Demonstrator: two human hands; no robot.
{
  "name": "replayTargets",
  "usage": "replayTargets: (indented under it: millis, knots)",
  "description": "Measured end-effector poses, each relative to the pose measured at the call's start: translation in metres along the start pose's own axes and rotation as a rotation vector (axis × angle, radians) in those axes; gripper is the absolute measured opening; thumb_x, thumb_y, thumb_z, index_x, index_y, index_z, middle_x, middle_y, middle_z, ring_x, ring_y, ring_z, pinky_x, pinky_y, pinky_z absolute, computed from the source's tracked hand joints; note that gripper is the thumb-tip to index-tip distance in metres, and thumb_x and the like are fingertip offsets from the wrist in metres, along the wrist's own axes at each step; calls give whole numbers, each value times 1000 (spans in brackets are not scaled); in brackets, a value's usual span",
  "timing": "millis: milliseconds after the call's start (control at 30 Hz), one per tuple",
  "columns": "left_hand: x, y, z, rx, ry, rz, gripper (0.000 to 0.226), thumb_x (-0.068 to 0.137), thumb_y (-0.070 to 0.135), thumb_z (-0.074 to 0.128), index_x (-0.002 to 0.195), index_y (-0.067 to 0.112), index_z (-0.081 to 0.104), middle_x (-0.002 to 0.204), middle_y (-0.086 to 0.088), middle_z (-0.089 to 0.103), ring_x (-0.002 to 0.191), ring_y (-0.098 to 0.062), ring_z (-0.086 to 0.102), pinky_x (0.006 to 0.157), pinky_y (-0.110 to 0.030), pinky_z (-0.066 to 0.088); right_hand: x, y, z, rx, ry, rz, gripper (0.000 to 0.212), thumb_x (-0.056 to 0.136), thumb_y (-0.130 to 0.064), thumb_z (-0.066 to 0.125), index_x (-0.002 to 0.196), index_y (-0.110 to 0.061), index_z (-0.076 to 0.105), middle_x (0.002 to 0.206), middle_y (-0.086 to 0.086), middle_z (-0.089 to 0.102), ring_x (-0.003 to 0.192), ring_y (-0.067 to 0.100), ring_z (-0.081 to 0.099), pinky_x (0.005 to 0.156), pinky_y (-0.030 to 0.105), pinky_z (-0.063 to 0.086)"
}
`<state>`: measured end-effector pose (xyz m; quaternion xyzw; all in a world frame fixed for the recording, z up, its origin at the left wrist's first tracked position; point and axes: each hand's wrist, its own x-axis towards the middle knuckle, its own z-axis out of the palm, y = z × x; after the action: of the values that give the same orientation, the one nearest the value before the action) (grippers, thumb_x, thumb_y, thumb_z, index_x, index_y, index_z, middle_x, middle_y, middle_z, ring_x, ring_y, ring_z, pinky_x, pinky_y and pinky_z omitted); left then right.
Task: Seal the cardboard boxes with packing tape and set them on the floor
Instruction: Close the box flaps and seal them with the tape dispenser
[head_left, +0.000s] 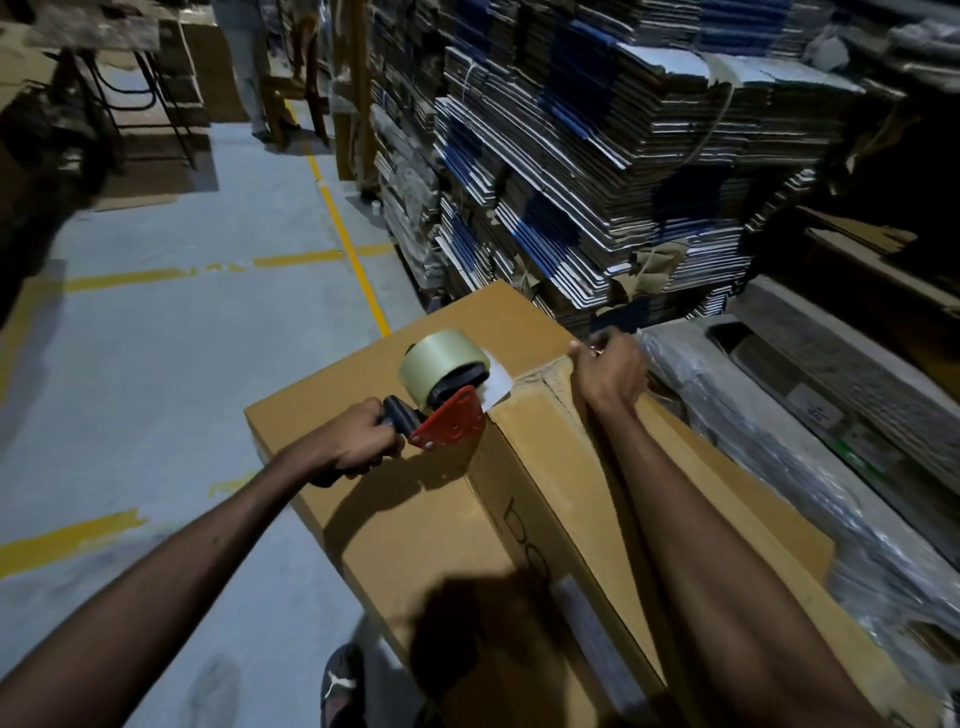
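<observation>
Left hand (358, 441) wrapped round tape dispenser (447, 395) handle, nose on cardboard box (415, 519) seam for laying tape; right hand (610, 371) clamping far edge, steadying flaps.

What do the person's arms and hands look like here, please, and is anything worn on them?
Both forearms are bare as far as the frame shows, with no sleeves. The left hand and right hand wear no gloves; I see no watch or bracelet. Rings cannot be told.

Grey floor (171, 364) with yellow lines carries flattened carton stacks (597, 171).
</observation>
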<state>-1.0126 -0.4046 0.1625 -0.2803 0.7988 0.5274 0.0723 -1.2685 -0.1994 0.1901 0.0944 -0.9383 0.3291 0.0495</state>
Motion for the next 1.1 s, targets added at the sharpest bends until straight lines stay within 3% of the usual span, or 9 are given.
replayTargets:
  millis: [133,233,333,467,600,767,867,1000,1100]
  knots:
    - [6,0,2,64,27,26,22,86,10,54,102,4,68,64,-3,47,50,-15,35,45,-30,30,-57,-46,-19,456,-403,-38,56,98,-56,62,132,-11,62,133,7,62,111,16,63,85,15,52]
    - [11,2,1,101,44,48,13,86,8,56,93,6,66,61,-2,50,50,-16,37,44,-29,31,-79,-77,-14,280,-680,-45,111,83,-82,58,163,-12,27,164,16,36,146,36,41,116,50,38]
    - [15,-3,4,146,62,75,6,87,8,57,86,5,63,62,-4,53,51,-17,40,45,-29,34,-99,-91,-2,224,-594,-8,135,59,-97,65,157,-10,34,153,15,49,135,35,51,109,49,48]
    - [26,-21,-12,495,155,156,21,86,21,64,68,18,51,63,-1,57,56,-21,52,54,-33,40,-127,-77,12,219,-471,-27,117,54,-97,66,137,-15,55,132,10,61,121,32,57,88,40,51]
    - [39,-18,-39,673,125,220,27,80,30,63,63,23,43,55,6,45,49,-15,44,51,-31,37,-143,-74,20,251,-435,-15,117,50,-105,55,129,-19,58,120,8,64,115,29,57,92,48,57]
    - [42,-23,-15,512,75,265,24,76,35,58,72,12,59,66,-6,64,64,-29,62,59,-42,50,-135,-72,9,220,-434,-11,134,54,-99,63,154,-13,39,148,13,53,132,32,52,106,51,50]
    - [43,-31,2,469,135,276,23,82,31,62,72,11,59,64,-4,64,57,-26,58,53,-37,42,-142,-68,6,158,-478,-20,149,51,-95,70,164,-12,19,161,12,38,145,34,40,115,51,41]
    - [44,-46,-7,787,187,195,21,86,33,60,79,15,55,76,-5,62,63,-27,58,55,-34,44,-164,-58,36,20,-365,-150,115,64,-90,63,149,-15,46,145,11,56,137,32,48,116,50,40]
    - [46,-57,-12,961,159,159,12,85,29,56,83,17,53,83,-6,63,70,-25,61,63,-34,53,-166,-55,44,-14,-368,-193,111,79,-86,59,155,-7,41,165,16,36,155,28,27,129,47,19]
